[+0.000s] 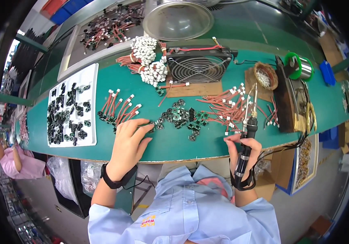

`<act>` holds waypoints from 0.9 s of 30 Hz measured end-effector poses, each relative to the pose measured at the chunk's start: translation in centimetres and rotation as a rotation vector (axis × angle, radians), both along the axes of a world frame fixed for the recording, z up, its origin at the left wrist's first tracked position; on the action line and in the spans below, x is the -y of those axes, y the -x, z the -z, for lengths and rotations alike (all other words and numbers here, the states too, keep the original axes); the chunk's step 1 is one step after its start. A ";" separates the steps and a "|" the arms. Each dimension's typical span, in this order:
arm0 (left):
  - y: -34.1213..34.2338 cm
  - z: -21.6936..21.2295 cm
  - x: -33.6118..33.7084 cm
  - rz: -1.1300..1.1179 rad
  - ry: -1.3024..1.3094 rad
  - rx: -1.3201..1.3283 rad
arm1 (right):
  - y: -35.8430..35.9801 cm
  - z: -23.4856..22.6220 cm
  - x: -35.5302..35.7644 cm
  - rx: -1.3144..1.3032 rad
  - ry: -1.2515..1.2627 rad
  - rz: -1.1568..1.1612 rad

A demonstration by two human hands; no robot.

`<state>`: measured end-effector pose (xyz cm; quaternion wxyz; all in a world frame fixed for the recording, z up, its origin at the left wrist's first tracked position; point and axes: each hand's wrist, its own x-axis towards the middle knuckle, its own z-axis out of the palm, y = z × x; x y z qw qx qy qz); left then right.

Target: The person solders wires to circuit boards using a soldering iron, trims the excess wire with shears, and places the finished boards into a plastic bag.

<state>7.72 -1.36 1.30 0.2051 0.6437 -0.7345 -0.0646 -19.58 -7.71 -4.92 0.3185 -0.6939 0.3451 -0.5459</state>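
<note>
My left hand (130, 138) rests over the bench edge with its fingers bent and the thumb apart from the index finger. Its fingertips touch small dark circuit boards at the left side of a loose heap of boards (178, 116). In my right hand (243, 152) is a soldering iron (251, 128), held upright with its tip pointing away from me. The right thumb and index finger come close together beside a pile of red wire leads with white connectors (227, 105); whether a lead is between them is too small to tell. More boards with red wires attached (119, 110) lie beyond my left hand.
A white tray (93, 103) of black parts stands at left. Behind are bundled white connectors (154, 73) and a fan (198, 67). At right are a round tin (265, 76), a green solder spool (300, 67), an upright dark board (284, 97) and cables.
</note>
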 end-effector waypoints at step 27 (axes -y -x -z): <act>8.1 -0.1 -2.2 0.067 -0.385 -1.683 | -2.8 -6.9 -2.5 0.036 -0.331 -0.368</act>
